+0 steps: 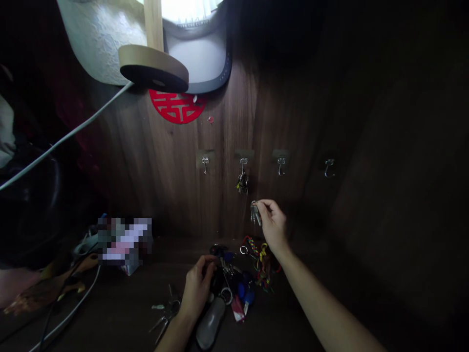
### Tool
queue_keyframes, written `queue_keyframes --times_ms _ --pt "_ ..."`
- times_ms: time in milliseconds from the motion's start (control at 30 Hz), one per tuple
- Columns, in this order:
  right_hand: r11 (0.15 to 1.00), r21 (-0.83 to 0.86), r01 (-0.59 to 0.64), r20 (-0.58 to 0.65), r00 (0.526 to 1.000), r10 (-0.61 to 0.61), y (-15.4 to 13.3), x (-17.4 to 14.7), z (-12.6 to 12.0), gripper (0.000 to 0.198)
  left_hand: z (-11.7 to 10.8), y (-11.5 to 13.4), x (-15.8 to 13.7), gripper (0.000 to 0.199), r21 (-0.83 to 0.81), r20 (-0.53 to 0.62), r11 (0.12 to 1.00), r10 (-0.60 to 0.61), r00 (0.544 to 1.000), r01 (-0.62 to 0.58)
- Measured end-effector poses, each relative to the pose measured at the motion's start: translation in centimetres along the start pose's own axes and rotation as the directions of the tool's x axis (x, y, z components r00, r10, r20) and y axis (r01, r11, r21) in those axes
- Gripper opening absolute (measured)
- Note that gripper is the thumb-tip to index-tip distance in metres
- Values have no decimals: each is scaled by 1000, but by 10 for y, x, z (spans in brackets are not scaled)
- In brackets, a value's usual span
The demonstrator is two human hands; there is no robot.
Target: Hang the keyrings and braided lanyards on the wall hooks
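Thumb and fingers of my right hand (273,225) pinch the ring of a small bunch of keys (255,214), which dangles in front of the wooden back panel. Just above it, another bunch of keys (242,184) hangs from the second hook (244,162). My left hand (200,283) is low at the edge of a pile of keys and key fobs (234,278), fingers bent together at a dark item I cannot make out. Beside that pile lie braided colourful cords (263,259) and a grey fob (211,323). Loose keys (168,313) rest left of my left wrist.
More hooks line the panel: one at the left (205,164), a third (281,164) and a far right one (329,167). A round lamp or stand (154,66) with a white cable (73,132) juts out above, before two caps (200,58). A blurred box (128,244) sits left.
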State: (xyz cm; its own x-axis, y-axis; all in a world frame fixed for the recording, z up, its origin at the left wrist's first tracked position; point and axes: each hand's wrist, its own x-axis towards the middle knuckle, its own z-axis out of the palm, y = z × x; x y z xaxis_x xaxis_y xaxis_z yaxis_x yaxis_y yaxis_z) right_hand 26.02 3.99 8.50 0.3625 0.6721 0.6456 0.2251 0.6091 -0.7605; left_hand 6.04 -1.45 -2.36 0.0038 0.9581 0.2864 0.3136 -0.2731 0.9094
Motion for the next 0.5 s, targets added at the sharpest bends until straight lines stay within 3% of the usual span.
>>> queue_keyframes --times_ms 267,500 --pt "992 62 107 -56 993 -104 -22 56 15 26 0 1 0 23 -6 5 1000 -10 1000 10" --pt "989 123 -76 14 997 75 -36 70 38 21 1 0 1 22 -14 12 1000 -12 1000 12"
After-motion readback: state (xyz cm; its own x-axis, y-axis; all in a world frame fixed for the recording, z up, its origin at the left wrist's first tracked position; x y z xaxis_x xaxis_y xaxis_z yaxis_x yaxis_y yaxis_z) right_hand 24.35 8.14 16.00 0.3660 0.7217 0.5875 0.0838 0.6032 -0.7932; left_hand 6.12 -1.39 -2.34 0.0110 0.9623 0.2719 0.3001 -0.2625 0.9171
